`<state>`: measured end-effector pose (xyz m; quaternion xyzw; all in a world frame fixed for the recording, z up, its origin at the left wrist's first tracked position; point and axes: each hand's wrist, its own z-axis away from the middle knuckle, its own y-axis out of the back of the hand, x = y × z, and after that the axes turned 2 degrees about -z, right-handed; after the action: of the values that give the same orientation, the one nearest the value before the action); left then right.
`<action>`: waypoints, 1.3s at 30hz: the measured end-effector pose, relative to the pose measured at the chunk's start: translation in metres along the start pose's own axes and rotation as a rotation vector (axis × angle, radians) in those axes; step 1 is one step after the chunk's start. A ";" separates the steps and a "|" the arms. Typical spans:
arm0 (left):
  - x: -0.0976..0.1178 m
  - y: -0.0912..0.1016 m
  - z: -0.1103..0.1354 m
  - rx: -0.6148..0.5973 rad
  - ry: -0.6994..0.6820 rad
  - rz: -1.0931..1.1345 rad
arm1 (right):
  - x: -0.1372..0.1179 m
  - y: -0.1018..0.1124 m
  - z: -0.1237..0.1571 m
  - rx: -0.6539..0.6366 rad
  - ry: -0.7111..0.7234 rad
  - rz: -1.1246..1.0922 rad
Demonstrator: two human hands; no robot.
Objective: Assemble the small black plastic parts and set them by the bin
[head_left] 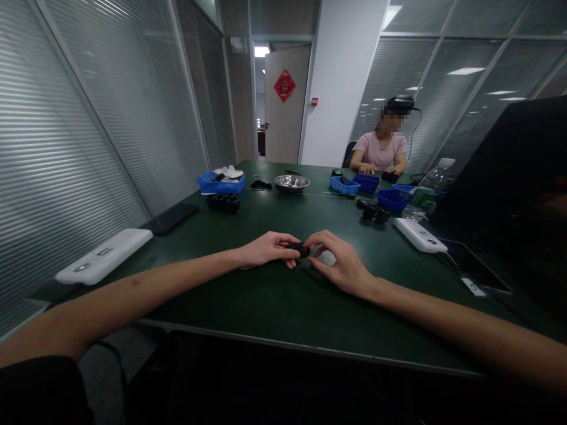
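Above the dark green table (266, 307), my left hand (270, 248) is closed round a small black object (303, 250) with a rounded end. Its exact kind is too dark and small to make out. From the other side, the thumb and fingertips of my right hand (339, 262) are at the object's right end, pinched about it. Most of the black object is hidden by my left fingers. A small pale patch (326, 258) shows behind the curve of my right fingers; I cannot tell what it is.
Further back are a metal bowl (291, 183), a blue basket (221, 183) with white items, blue trays (392, 199) and black parts (374, 211). A plastic bottle (427, 192), a white power bank (419, 235) and a phone (473, 265) lie right. A person (381, 150) sits opposite.
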<state>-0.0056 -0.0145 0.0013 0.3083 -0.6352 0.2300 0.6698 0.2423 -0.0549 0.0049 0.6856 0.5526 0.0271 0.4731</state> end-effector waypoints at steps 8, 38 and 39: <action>-0.001 0.001 0.000 -0.013 -0.014 0.003 | -0.002 0.001 -0.001 -0.007 -0.051 0.009; 0.001 -0.001 0.000 0.011 0.008 0.023 | -0.002 0.001 0.001 0.005 -0.018 0.012; 0.002 -0.001 0.000 0.011 0.006 0.024 | -0.002 0.001 0.001 0.010 -0.041 0.007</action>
<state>-0.0048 -0.0153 0.0029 0.3038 -0.6354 0.2426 0.6672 0.2427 -0.0565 0.0058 0.6903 0.5406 0.0118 0.4807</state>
